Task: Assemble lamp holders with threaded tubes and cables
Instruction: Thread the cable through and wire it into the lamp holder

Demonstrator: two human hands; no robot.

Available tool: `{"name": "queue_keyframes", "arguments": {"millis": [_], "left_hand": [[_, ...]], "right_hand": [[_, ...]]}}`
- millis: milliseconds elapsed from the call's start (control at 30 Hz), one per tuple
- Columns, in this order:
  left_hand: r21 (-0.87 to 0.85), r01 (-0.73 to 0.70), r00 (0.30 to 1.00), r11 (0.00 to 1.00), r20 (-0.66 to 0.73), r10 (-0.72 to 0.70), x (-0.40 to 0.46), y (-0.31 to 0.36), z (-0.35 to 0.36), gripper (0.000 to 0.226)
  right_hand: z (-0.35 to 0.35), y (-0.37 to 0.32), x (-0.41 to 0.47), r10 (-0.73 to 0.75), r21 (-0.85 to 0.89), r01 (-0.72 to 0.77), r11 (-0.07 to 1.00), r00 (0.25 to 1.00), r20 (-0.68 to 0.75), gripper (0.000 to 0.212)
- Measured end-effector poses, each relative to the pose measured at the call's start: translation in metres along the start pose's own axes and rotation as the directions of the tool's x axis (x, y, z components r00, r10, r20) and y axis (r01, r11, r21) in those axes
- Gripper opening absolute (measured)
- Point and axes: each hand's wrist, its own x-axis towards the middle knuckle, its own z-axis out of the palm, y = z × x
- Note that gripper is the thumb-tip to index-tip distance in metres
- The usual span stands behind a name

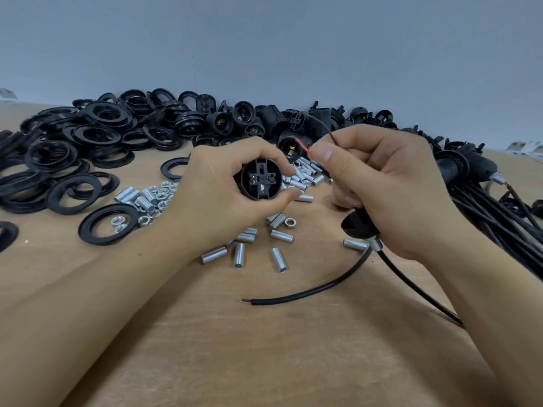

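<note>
My left hand [223, 183] grips a black lamp holder body [261, 180] with its terminal end facing me. My right hand [382, 183] pinches a thin red wire [304, 146] between thumb and forefinger, just right of the holder; a thin black wire [323, 127] arcs up beside it. Lower in the same hand sits a black cap [357, 224] with a silver threaded tube [375, 243] at its base. A black cable [323, 284] runs out of the tube and curls across the table, its stripped end pointing left.
Loose threaded tubes [279, 259] and nuts [152, 201] lie scattered on the wooden table [205, 333]. Black rings [88, 142] pile at the left, lamp holder bodies [264, 118] along the back wall. A bundle of black cabled holders [484, 195] lies at the right.
</note>
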Motion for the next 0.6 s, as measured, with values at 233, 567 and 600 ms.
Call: {"name": "queue_keyframes", "arguments": {"millis": [233, 567, 600], "left_hand": [[-0.063, -0.017, 0.999, 0.998, -0.03, 0.015, -0.001, 0.003, 0.001, 0.034], [-0.074, -0.044, 0.999, 0.996, -0.007, 0.043, -0.001, 0.001, 0.002, 0.034], [-0.073, -0.046, 0.999, 0.996, -0.004, 0.046, -0.001, 0.001, 0.003, 0.033]], "right_hand": [[0.007, -0.009, -0.006, -0.091, -0.113, 0.104, 0.988, 0.989, 0.113, 0.011], [0.011, -0.008, -0.007, -0.015, -0.212, 0.04, 0.976, 0.993, 0.115, 0.014], [0.012, -0.008, -0.007, -0.006, -0.22, 0.032, 0.975, 0.993, 0.117, 0.014]]}}
